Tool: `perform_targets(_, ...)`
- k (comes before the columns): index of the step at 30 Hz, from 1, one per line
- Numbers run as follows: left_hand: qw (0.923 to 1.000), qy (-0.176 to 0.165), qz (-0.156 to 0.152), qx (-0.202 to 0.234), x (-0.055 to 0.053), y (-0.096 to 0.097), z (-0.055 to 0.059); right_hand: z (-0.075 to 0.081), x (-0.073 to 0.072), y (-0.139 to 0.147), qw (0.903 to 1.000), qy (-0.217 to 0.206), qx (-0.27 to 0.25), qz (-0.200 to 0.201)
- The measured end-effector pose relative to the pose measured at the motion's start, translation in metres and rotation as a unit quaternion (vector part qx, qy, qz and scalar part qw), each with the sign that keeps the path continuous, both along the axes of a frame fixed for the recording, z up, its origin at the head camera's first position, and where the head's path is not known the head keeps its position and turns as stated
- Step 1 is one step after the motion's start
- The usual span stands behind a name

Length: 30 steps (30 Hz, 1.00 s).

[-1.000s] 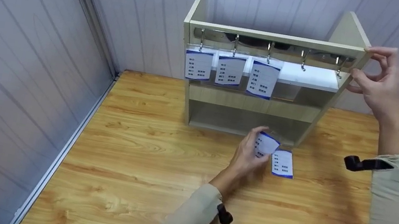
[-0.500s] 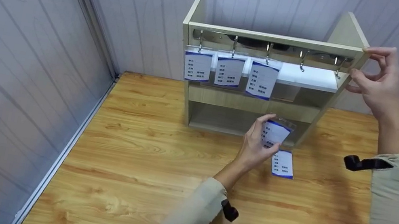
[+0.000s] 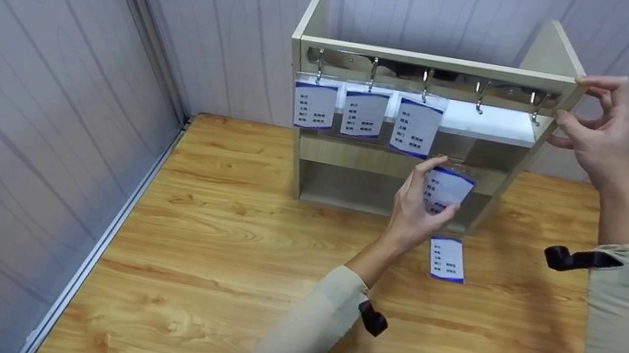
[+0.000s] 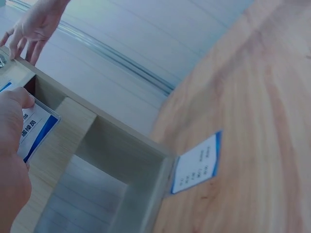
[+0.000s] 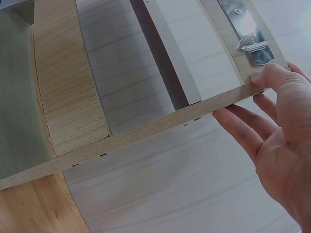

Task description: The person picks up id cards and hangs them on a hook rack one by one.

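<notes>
My left hand (image 3: 414,217) pinches a name badge (image 3: 448,190) between thumb and fingers, in front of the shelf's lower half. The badge is white with blue bands in a clear sleeve, its top edge tilted slightly. Another name badge (image 3: 447,259) lies flat on the wood surface at the shelf's foot. Up at the right, my right hand (image 3: 605,140) grips the wooden shelf (image 3: 350,157) by its side panel. In the right wrist view the thumb (image 5: 272,75) is on the panel's front edge, the other fingers against its outer face.
A metal hook rail (image 3: 457,80) runs along the shelf's top board. From its left hooks hang three badges: a left badge (image 3: 315,108), a middle badge (image 3: 364,117) and a right badge (image 3: 415,128). The two right hooks hold nothing. Panelled walls (image 3: 45,90) surround the wood-grain surface (image 3: 192,284).
The left hand has lifted its badge off to the upper right, from beside the lying badge to shelf mid-height. The right hand has stayed on the side panel.
</notes>
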<state>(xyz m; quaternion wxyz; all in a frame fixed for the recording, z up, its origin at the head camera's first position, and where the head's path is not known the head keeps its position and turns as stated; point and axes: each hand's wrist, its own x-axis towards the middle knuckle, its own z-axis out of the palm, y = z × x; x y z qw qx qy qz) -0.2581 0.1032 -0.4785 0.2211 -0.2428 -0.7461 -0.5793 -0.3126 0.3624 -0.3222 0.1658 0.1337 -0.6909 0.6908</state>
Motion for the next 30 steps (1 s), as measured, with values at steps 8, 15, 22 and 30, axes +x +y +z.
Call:
perform_targets(8,0.9997,0.023,0.007,0.008,-0.005,0.002,0.024,0.000,0.000,0.000,1.0000,0.002,-0.001,0.003)
perform_targets(15,0.9981,0.052,0.030,0.010,-0.011,0.004,0.038,-0.001,0.000,0.000,1.0000,0.000,0.003,0.002)
perform_targets(22,0.9975,0.061,0.029,0.019,-0.013,0.006,0.055,0.000,-0.001,0.000,1.0000,0.004,-0.001,0.003)
perform_targets(30,0.9982,0.051,0.019,0.025,-0.017,0.009,0.069,0.000,-0.001,0.001,0.9999,-0.001,0.011,-0.004)
